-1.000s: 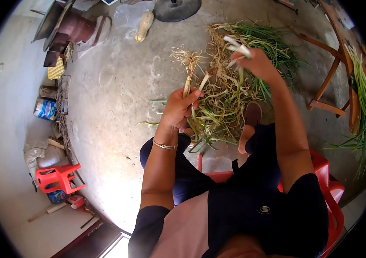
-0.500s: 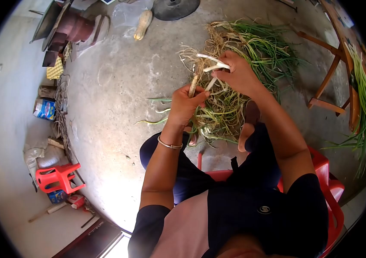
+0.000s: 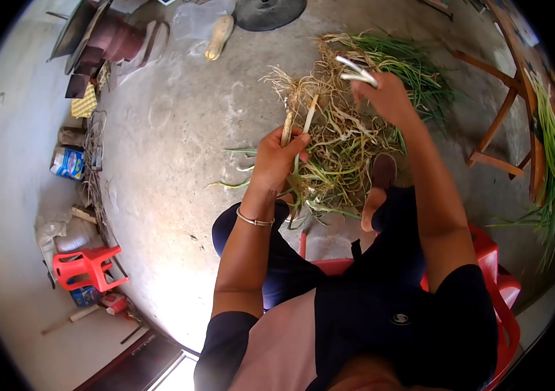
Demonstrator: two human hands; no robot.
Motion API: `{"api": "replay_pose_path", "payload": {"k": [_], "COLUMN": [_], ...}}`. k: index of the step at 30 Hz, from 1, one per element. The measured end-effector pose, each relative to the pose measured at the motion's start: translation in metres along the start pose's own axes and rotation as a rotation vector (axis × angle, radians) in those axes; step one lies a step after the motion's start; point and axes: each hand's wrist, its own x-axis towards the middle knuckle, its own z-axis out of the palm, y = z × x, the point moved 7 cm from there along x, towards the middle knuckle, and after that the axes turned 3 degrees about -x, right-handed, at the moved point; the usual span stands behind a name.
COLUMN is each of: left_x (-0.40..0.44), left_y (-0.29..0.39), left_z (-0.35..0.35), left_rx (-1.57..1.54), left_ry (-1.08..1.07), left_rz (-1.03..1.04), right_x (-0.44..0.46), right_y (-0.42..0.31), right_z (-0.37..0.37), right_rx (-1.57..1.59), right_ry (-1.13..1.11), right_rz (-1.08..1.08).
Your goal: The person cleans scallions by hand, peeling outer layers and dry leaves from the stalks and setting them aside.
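Observation:
My left hand (image 3: pixel 276 155) is closed around a couple of spring onions (image 3: pixel 310 116), their pale stems pointing up; at the top of one hangs a tangle of dry roots. Off to the right and higher, my right hand (image 3: pixel 387 96) grips white spring onion stems (image 3: pixel 358 72), whose clean ends stick out to the left past the fingers. Below both hands spreads a heap of stripped roots and yellowed leaves (image 3: pixel 342 166), lying on the floor between my feet. Behind my right hand lies a pile of green spring onions (image 3: pixel 408 58), roots to the left.
More spring onions (image 3: pixel 549 137) hang over the edge of a wooden table (image 3: pixel 538 72) at right. On the concrete floor (image 3: pixel 179 150) lie a squash (image 3: pixel 219 38) and a round black base (image 3: pixel 269 12). A small red chair (image 3: pixel 89 268) stands by the left wall.
My right hand has moved up and right with the white stems, away from my left hand. My left hand has stayed nearly in place with its spring onions.

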Motion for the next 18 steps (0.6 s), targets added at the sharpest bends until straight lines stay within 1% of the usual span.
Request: {"api": "replay_pose_path", "payload": {"k": [2, 4, 5, 6, 8, 12, 14, 15, 17, 18], "left_x": [0.001, 0.002, 0.003, 0.004, 0.004, 0.000, 0.000, 0.000, 0.001, 0.001], "left_y": [0.002, 0.001, -0.001, -0.003, -0.005, -0.003, -0.003, -0.003, -0.004, -0.005], "left_z": [0.002, 0.004, 0.004, 0.004, 0.006, 0.011, 0.013, 0.014, 0.014, 0.014], "left_rx": [-0.008, -0.014, -0.030, -0.046, -0.053, -0.078, -0.072, -0.068, -0.072, -0.075], "left_ry": [0.003, 0.002, 0.003, 0.005, 0.001, -0.024, -0.036, -0.045, -0.056, -0.069], "left_rz": [0.010, 0.018, 0.011, 0.005, 0.003, -0.024, -0.031, -0.036, -0.041, -0.047], "right_x": [-0.009, -0.013, -0.010, -0.011, -0.012, -0.014, -0.015, -0.015, -0.012, -0.012], "right_y": [-0.007, -0.023, -0.018, -0.023, -0.026, -0.030, -0.025, -0.024, -0.019, -0.020], "right_z": [0.011, 0.023, 0.032, 0.033, 0.043, 0.053, 0.058, 0.059, 0.065, 0.066], "right_rx": [0.051, 0.121, 0.213, 0.212, 0.454, 0.505, 0.703, 0.703, 0.877, 0.877], "right_ry": [0.017, 0.162, 0.143, 0.143, -0.013, -0.025, -0.121, -0.121, -0.144, -0.144], "right_rz": [-0.014, -0.441, -0.435, -0.436, -0.281, -0.217, -0.020, -0.019, 0.014, 0.014]}}
